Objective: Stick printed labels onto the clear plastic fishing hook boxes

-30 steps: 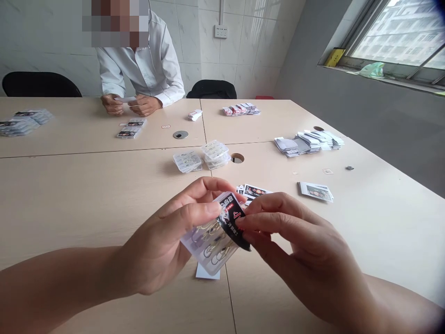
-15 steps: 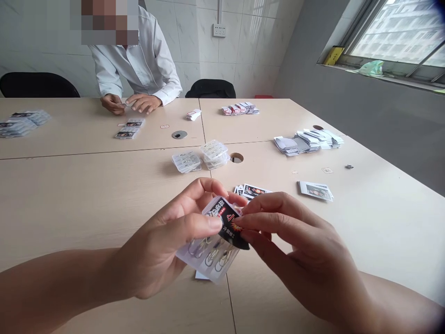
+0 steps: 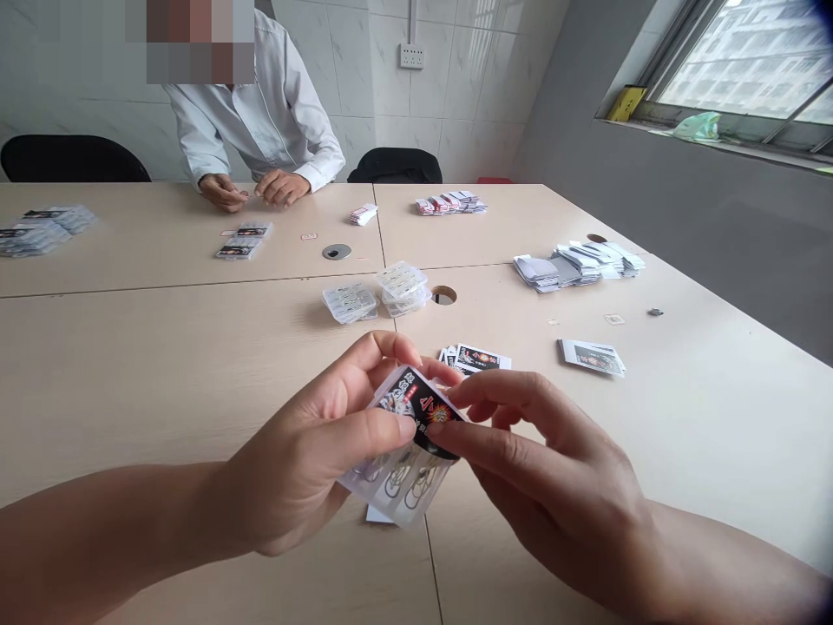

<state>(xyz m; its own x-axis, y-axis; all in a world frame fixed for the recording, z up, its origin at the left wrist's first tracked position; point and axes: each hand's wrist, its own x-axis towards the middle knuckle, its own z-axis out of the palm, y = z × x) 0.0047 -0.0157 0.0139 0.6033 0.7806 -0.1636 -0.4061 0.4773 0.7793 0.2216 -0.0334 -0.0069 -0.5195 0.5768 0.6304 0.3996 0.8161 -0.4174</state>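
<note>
Gripping the clear case (image 3: 404, 488) above the table (image 3: 195, 373), your left hand (image 3: 305, 456) steadies it; your right hand (image 3: 563, 473) touches the black label (image 3: 424, 404), its pinch hard to judge. Uneven pressure could crease the label.

Lone head-worn camera, set above and behind the left hand (image 3: 312, 451) and right hand (image 3: 560, 469), both close to the lens, facing forward and down across the wood-topped table (image 3: 162, 373) beyond them to a tiled wall (image 3: 355, 74).
</note>
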